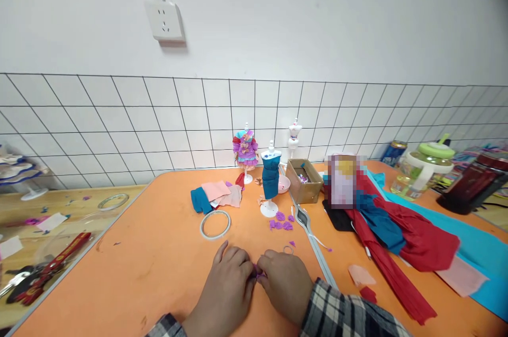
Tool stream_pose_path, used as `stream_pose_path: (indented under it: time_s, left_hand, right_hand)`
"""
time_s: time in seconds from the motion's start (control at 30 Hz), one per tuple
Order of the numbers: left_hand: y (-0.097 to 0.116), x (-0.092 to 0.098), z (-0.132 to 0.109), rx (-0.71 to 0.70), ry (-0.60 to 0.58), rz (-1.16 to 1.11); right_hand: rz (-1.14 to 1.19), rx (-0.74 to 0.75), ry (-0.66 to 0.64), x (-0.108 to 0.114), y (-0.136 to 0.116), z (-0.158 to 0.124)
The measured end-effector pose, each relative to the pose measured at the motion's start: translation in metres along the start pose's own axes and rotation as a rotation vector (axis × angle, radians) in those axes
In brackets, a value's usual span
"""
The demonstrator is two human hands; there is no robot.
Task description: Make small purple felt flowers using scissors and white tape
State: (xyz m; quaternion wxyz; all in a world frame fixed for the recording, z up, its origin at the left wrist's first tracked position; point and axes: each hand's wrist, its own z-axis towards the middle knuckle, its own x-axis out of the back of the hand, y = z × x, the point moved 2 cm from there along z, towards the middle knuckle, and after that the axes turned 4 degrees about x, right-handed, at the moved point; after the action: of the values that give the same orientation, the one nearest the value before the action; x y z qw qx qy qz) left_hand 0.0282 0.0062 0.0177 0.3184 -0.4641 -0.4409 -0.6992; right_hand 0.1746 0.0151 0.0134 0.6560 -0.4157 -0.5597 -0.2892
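A small scrap of purple fabric point(260, 274) is pinched between my two hands, low in the middle of the orange tabletop. My left hand point(230, 285) grips it from the left with bent fingers, its index finger partly raised. From the right, my right hand point(286, 281) closes thumb and fingers on the same scrap, hiding most of it. Just beyond lie several crumpled purple pieces point(281, 225) and a small ring point(288, 249). Behind them stands a mini dress form point(271, 178) wrapped in teal fabric. A roll of tape point(215, 237) lies flat, farther left.
Pink and teal cloth pieces point(222, 193) lie at the back. A dressed mini form point(245, 149), a bare form point(293, 138) and a cardboard box point(313, 193) stand there. Red fabric point(420, 234), a lidded jug point(423, 170) and a can point(394, 153) occupy the right.
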Motion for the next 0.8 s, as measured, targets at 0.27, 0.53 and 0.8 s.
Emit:
stream_pose_path:
  time_s: [0.27,0.53,0.8]
  left_hand:
    - [0.0043,0.0013,-0.0020,-0.002,0.005,0.023]
    - [0.0029,-0.0013,-0.0033,0.008,0.013,0.009]
    - [0.0047,0.0040,-0.0027,0.002,0.033,0.023]
  right_hand:
    - [-0.005,-0.001,-0.019,0.0016,0.0026,-0.0002]
    - [0.011,0.029,-0.028,-0.0010,0.0043,0.0003]
    - [0.011,0.011,-0.012,0.0007,0.0034,-0.0005]
